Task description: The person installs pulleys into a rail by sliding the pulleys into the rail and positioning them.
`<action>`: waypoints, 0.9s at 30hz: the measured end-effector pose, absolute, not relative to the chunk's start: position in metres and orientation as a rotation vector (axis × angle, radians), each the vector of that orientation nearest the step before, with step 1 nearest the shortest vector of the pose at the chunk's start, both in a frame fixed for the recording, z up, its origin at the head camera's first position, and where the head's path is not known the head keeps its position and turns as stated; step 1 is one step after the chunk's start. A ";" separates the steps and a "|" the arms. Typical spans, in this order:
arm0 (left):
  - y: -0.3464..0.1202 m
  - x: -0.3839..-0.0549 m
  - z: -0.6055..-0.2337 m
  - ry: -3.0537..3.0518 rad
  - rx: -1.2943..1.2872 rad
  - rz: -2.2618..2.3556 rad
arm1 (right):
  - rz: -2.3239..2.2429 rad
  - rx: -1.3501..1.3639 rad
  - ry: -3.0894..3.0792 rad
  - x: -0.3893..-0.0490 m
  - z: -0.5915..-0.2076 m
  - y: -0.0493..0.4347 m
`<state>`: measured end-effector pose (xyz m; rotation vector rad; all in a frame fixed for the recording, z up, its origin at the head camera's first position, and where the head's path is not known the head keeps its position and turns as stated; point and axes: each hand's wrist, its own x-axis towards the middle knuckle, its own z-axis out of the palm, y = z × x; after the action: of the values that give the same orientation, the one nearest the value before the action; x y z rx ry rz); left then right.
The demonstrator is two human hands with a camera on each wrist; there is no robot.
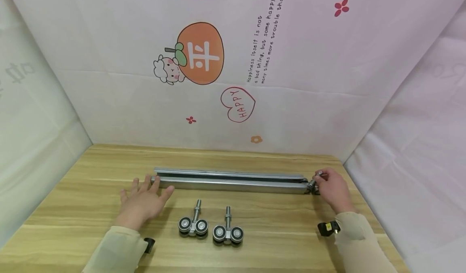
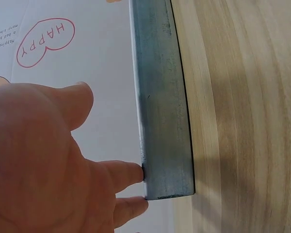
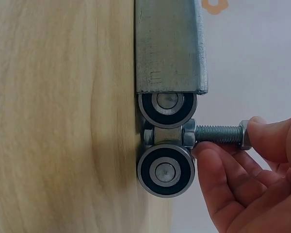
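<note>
2 hands (image 1: 143, 200) (image 1: 333, 188) on rail (image 1: 233, 185) and roller carriage (image 3: 169, 136)

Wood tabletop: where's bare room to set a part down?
Free: the tabletop between the loose trolleys and the right wrist camera; the strip between rail and printed backdrop; left of the left hand. Crowded: the rail's right end, where the right hand pinches the bolt of the third trolley, and its left end, which the left hand touches.

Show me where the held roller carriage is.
The roller carriage is at the right end of the metal rail in the head view, its inner wheel partly inside, bolt pinched by the right hand.
</note>
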<state>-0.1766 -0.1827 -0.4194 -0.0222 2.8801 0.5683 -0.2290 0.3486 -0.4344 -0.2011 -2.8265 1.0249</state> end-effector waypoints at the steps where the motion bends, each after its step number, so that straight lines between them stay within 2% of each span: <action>1: -0.183 -0.177 -0.419 2.881 -0.020 0.568 | 1.035 -0.198 -2.828 -0.229 -0.434 0.348; 27: -0.185 -0.179 -0.421 2.888 0.000 0.567 | 0.940 -0.124 -2.860 -0.235 -0.429 0.327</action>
<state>-0.1793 -0.1848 -0.4208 0.0004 2.8876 0.5669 -0.2353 0.3272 -0.4287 -0.1237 -2.8601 0.9400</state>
